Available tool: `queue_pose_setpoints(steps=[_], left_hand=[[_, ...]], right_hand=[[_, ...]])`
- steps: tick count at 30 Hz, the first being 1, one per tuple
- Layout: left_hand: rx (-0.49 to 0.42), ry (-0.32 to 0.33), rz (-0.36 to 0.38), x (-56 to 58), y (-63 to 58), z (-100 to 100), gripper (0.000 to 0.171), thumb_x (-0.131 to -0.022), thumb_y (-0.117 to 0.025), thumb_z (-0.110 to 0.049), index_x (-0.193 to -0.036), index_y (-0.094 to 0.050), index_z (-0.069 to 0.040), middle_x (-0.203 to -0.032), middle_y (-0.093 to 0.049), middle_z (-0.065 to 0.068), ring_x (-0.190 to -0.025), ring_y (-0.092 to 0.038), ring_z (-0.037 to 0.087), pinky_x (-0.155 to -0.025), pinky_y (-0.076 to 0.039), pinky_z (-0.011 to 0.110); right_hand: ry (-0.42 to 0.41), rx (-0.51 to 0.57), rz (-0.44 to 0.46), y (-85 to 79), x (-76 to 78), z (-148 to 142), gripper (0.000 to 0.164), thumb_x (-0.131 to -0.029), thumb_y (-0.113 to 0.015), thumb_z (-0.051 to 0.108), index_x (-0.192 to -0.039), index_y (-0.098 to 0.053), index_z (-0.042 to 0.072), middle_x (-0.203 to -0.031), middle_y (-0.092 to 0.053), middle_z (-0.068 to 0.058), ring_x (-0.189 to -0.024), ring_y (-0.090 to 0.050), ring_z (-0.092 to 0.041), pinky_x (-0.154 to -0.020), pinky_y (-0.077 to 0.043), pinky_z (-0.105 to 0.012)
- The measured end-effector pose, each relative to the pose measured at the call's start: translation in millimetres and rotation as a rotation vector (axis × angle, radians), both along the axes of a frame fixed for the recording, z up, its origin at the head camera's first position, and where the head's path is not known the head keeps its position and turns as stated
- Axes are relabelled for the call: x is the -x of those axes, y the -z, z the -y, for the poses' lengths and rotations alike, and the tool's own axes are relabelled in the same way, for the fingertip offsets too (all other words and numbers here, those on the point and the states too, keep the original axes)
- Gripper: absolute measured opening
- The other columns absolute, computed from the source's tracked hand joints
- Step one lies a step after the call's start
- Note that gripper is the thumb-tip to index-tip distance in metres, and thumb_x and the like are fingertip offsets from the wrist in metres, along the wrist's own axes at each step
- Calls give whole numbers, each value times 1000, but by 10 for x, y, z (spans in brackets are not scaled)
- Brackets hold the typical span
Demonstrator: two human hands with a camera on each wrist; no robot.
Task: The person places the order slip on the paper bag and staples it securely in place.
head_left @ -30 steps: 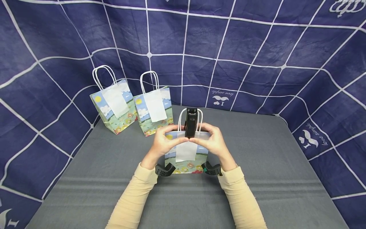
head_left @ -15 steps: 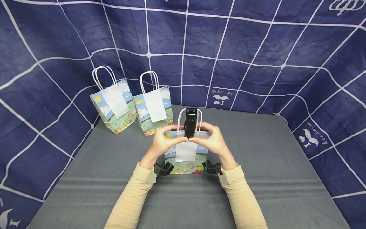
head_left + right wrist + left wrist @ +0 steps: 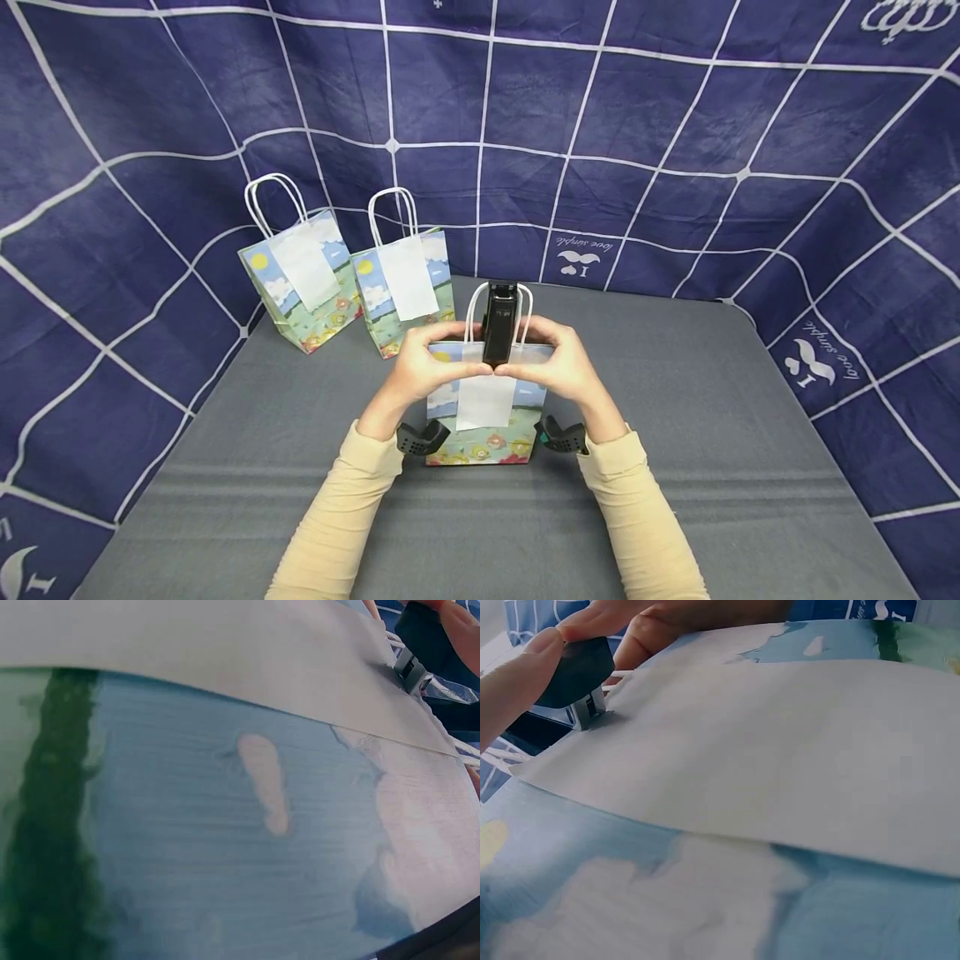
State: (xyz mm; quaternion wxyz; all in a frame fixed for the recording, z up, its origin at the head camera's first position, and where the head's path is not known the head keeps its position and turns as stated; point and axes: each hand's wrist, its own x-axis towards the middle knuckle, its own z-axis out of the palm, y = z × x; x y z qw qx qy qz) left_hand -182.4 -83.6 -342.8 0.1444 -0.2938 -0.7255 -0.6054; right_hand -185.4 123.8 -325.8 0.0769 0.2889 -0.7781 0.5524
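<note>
A black stapler [image 3: 500,321] straddles the top edge of a paper gift bag [image 3: 480,447] printed with sky and flowers. Over the bag's front hangs a sheet of white paper [image 3: 485,404], and the stapler's jaws meet at its top in the left wrist view [image 3: 742,750]. My left hand [image 3: 416,367] grips the stapler from the left, thumb on its near end and fingers behind. From the right, my right hand [image 3: 566,362] holds it the same way, the thumbs almost touching. White rope handles [image 3: 474,312] rise on both sides of the stapler. Most fingertips are hidden.
Two matching gift bags, one at far left [image 3: 300,275] and one beside it [image 3: 405,287], stand at the back left, each with white paper on its front. Grey cloth [image 3: 675,433] covers the table. A blue checked curtain [image 3: 600,108] encloses the back and sides.
The held bag has shifted slightly towards me, its lower edge now lower in view. Both hands stay on the stapler, with the wrists a little farther apart. The other bags stay put.
</note>
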Motion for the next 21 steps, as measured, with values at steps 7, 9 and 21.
queue_pose_setpoints(steps=[7,9,21], left_hand=[[4,7,-11,0,-36,1,46,-62,-83,7,-105,-66,9,-101,-68,20,-97,-64,24,-88,-47,33],[-9,30,-9,9,-26,-3,46,-63,-82,8,-105,-66,10,-100,-68,21,-94,-64,25,-86,-48,34],[-37,65,-38,43,25,-3,46,-62,-81,11,-105,-65,10,-97,-67,21,-86,-64,30,-80,-51,34]], right_hand=[[-21,4,2,88,102,-39,46,-64,-81,-10,-107,-64,-6,-96,-68,-18,-86,-66,-15,-78,-50,-26],[-40,22,7,154,153,-60,48,-65,-80,-10,-110,-63,-5,-98,-68,-18,-87,-65,-16,-80,-50,-28],[-93,66,-24,221,208,-73,49,-67,-80,-8,-112,-62,-4,-100,-68,-11,-88,-65,-17,-83,-50,-34]])
